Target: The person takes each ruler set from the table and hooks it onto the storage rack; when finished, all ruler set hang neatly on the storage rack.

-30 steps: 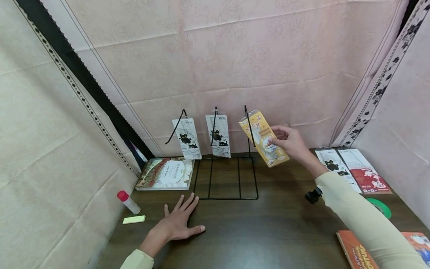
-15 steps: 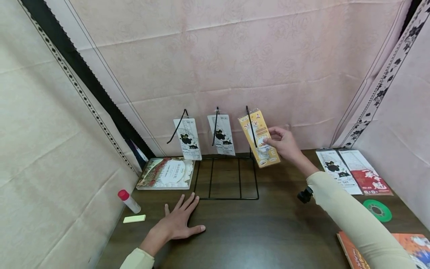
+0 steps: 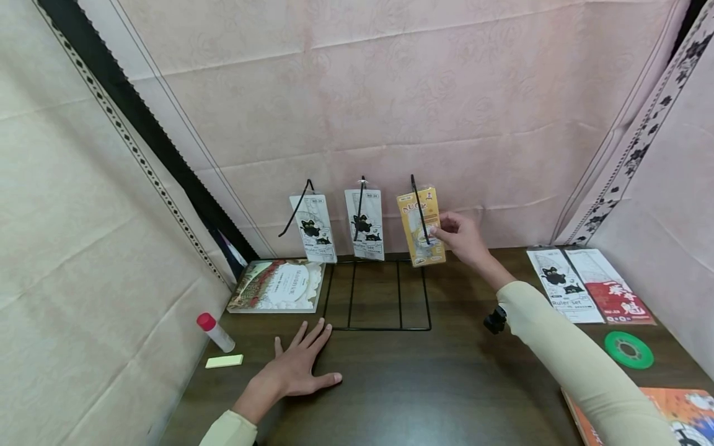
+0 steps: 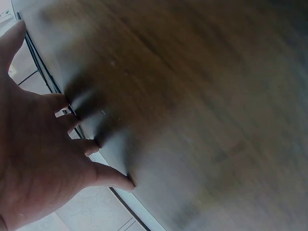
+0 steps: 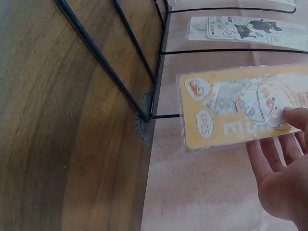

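Note:
A yellow flat packet (image 3: 421, 226) in clear wrap, printed "4PCS", hangs at the right hook of the black wire rack (image 3: 376, 329). My right hand (image 3: 464, 240) pinches its right edge, thumb on the front, as the right wrist view (image 5: 284, 183) also shows. The hook's rod passes in front of the packet. White ruler set packets hang from the left hook (image 3: 313, 229) and the middle hook (image 3: 365, 224). With fingers spread, my left hand (image 3: 292, 370) rests on the table, its fingertips at the rack's front left corner.
Left of the rack lies a picture-covered book (image 3: 279, 288), with a red-capped glue stick (image 3: 215, 332) and pale yellow strip (image 3: 224, 362) nearby. At right are a ruler set packet (image 3: 564, 285), a red-and-white packet (image 3: 610, 288), green tape (image 3: 628, 350) and orange books (image 3: 669, 406).
My right hand has moved left with the yellow packet, which has turned from a slant to nearly upright on the right hook. The middle packet swung slightly. My left hand has stayed put.

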`<state>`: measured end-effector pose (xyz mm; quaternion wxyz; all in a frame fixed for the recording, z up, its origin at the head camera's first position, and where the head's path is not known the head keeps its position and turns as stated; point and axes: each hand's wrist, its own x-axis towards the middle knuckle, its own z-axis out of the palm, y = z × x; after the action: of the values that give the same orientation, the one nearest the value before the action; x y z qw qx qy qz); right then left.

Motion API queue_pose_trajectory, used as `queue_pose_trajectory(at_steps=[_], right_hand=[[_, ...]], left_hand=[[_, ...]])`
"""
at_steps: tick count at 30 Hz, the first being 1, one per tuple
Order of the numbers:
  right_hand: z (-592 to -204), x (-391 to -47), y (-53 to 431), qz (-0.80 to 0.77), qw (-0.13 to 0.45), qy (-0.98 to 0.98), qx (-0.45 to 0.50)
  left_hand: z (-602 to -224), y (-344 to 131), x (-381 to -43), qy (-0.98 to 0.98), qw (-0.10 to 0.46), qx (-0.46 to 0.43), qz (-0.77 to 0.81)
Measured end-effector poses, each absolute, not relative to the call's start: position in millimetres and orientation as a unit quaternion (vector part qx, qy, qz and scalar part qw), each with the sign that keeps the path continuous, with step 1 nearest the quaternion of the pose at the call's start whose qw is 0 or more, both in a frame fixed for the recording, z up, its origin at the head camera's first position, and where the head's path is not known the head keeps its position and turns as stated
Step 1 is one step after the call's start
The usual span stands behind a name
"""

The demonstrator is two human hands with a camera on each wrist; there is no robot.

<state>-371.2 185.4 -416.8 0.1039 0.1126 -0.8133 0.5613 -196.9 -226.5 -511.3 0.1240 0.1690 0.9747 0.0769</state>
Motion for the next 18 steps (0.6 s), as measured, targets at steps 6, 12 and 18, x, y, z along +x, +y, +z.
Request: queue_pose_trajectory(at_steps=[6, 12, 18], right_hand=[[-403.0, -354.6, 181.9, 0.536, 0.095, -0.829, 0.13], [-395.5, -336.1, 194.3, 0.514, 0.077, -0.843, 0.134], [-405.5, -336.2, 219.3, 0.507, 0.092, -0.849, 0.112]], left_hand=[[-509.9, -225.3, -196.5, 0.975, 0.12, 0.17, 0.079], [-511.0, -225.0, -197.3, 0.975, 0.118, 0.17, 0.078], [-510.6, -225.5, -197.1, 0.975, 0.12, 0.167, 0.079]])
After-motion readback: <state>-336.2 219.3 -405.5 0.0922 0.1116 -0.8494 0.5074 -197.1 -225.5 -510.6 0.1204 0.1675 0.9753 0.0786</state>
